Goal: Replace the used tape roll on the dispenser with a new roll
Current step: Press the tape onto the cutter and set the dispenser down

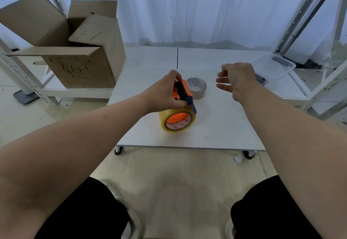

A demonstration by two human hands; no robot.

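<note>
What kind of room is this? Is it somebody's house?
Probably a packing or storage workroom, not a home. An open cardboard box sits on a white metal rack, and the left hand holds a tape dispenser over a plain white table.

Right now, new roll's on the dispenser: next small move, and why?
Probably bring the right hand to the yellow roll and lift its tape end: the left hand grips the dispenser, the roll looks seated, the right hand holds nothing.
</note>
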